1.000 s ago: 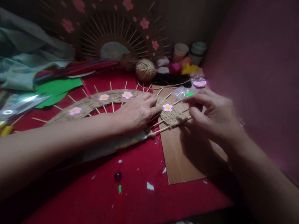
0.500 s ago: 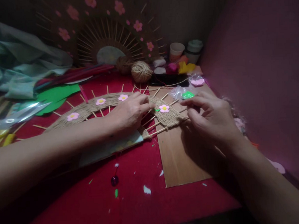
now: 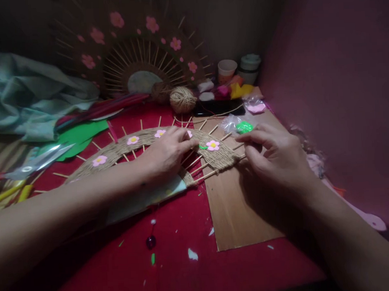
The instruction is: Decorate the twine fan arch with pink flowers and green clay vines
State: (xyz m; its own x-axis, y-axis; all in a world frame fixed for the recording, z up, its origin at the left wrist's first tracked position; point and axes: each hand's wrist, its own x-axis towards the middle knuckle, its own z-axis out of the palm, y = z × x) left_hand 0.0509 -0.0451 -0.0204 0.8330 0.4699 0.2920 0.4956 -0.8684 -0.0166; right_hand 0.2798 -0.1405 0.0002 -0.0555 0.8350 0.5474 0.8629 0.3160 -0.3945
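Note:
A half-round fan of thin sticks woven with jute twine [image 3: 227, 156] lies before me, with pink clay flowers along its band. My left hand [image 3: 171, 151] rests over the band, fingers bent together, their tips at one end of a thin green clay strip [image 3: 203, 147]. The strip's other end reaches a pink flower [image 3: 213, 145] with a yellow centre. My right hand [image 3: 273, 156] is held by the fan's right-hand stick ends, with thumb and index finger drawn together; what lies between them, if anything, is hidden. Just beyond it sits bright green clay [image 3: 245, 127] in a clear wrapper.
A brown board [image 3: 240, 217] lies under the fan's right end on the red table cover [image 3: 123, 271]. Scissors [image 3: 35, 164] and green sheets [image 3: 79, 136] are at left. Behind stand a twine ball [image 3: 183, 99], a paper cup [image 3: 227, 71] and another flowered fan [image 3: 140, 52].
The camera view has shifted slightly, so most things sit lower. My left fingertips have drawn back a little, showing more of the green strip. My right hand stays by the stick ends.

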